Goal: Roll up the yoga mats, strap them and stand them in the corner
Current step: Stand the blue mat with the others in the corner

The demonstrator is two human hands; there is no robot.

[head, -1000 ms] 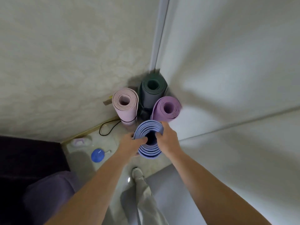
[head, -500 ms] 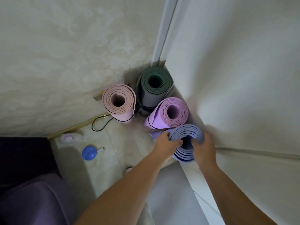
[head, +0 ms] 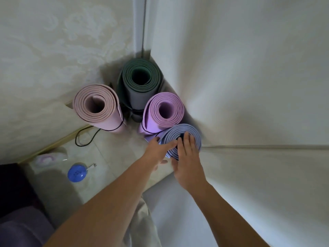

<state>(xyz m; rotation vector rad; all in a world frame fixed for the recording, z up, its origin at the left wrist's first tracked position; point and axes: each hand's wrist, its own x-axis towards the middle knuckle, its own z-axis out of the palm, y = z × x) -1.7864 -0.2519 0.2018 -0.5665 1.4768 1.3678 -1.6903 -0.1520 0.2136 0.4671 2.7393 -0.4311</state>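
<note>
your left hand (head: 156,150) and right hand (head: 187,157) rest with fingers spread flat on the top of the blue mat (head: 183,134), gripping nothing; it stands against the right wall, just near of the purple mat (head: 162,111).

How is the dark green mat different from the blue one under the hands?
The dark green mat stands deepest in the corner, untouched; the blue mat stands nearest the person, with the left hand and right hand on its top. Green's core looks wider open. Both are rolled and upright.
</note>
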